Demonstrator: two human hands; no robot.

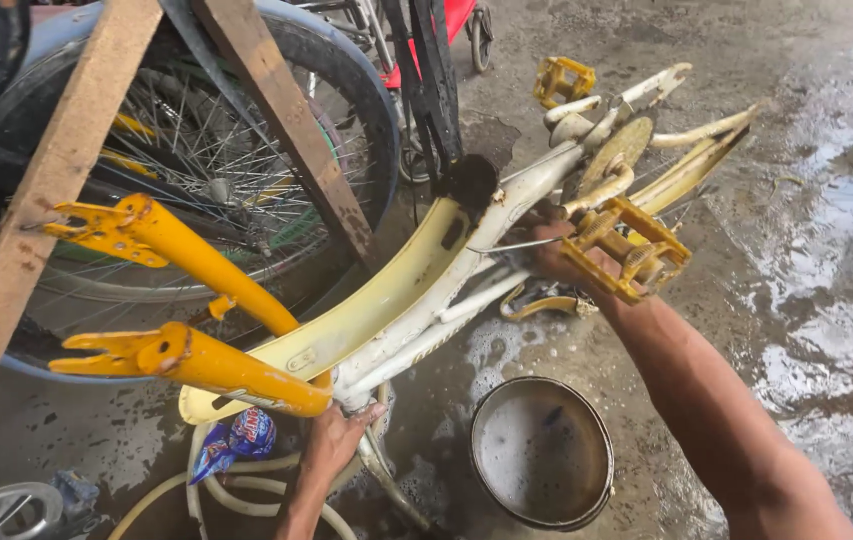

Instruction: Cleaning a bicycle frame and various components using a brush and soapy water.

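Cream bicycle frame (416,290) lies inverted, its yellow fork (186,300) pointing left. Left hand (331,445) grips the frame's head end from below, fingers clamped. Right hand (556,255) sits behind the yellow pedal (631,250); finger state cannot be told. Round basin (543,452) stands below the frame. Advised: steady the head end firmly.

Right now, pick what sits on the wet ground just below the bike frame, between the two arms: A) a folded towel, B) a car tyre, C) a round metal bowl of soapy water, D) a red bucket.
C: a round metal bowl holding foamy water rests on the wet ground below the pale yellow bike frame, between the left hand and the right forearm.
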